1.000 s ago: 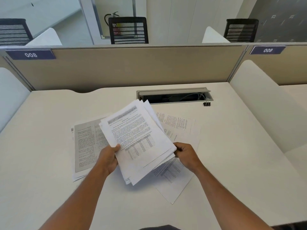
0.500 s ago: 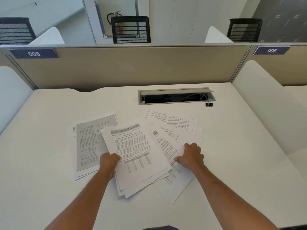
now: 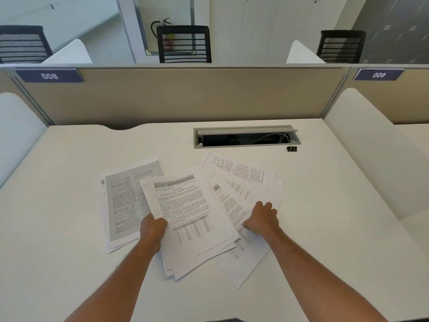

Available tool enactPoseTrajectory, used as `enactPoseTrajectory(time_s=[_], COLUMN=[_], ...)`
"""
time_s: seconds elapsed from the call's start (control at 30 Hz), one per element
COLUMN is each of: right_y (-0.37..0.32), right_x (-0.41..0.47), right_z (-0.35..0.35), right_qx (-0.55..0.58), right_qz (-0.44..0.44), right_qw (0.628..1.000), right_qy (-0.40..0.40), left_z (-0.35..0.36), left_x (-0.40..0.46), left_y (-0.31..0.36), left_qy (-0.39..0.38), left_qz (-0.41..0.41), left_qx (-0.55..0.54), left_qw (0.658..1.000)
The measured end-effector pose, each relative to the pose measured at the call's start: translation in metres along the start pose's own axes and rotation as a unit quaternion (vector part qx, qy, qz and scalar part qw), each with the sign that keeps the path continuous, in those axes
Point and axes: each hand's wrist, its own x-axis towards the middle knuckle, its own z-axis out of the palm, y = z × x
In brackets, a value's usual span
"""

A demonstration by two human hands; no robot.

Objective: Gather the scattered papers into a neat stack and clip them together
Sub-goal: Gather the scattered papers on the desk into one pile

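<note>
A loose stack of printed papers [image 3: 190,212] lies in the middle of the white desk [image 3: 336,228], and my left hand [image 3: 152,227] grips its left edge. Several sheets [image 3: 241,182] fan out to the right; my right hand [image 3: 262,218] rests on them, fingers curled over the paper. More sheets with a grey page on top [image 3: 125,201] lie at the left, partly under the stack. A small black binder clip [image 3: 292,148] sits far back, by the right end of the cable slot.
An open cable slot [image 3: 246,137] with wires is set into the desk at the back. A beige partition [image 3: 174,96] closes the far side, and white side dividers [image 3: 366,147] stand left and right. Black chairs show beyond the partition.
The stack was held up off the desk and has come down flat. My right hand moved from the stack's right edge out onto the fanned sheets.
</note>
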Motion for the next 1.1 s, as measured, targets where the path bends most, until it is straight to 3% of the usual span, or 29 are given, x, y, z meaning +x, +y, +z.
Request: enactPoseTrajectory(time_s=[0.3,0.57,0.73,1.0,1.1], right_y=[0.000,0.003,0.002,0.001,-0.001], right_x=[-0.003,0.001,0.016,0.057,0.069], right_z=[0.004,0.002,-0.011,-0.060,-0.065], right_qx=[-0.005,0.000,0.074,0.127,0.094], right_qz=[-0.002,-0.008,-0.062,-0.105,-0.105], right_qw=[1.000,1.000,0.994,0.986,0.990], right_qy=[0.012,-0.024,-0.055,0.010,0.028], left_z=[-0.002,-0.004,-0.006,-0.016,-0.015], left_x=[0.005,0.007,0.007,0.014,0.014], left_y=[-0.005,-0.008,-0.006,-0.003,-0.001], left_qy=[0.006,0.009,0.014,0.051,0.057], left_qz=[-0.022,-0.056,-0.084,-0.124,-0.120], left_qx=[-0.008,-0.038,-0.075,-0.124,-0.128], left_qw=[1.000,0.998,0.994,0.983,0.983])
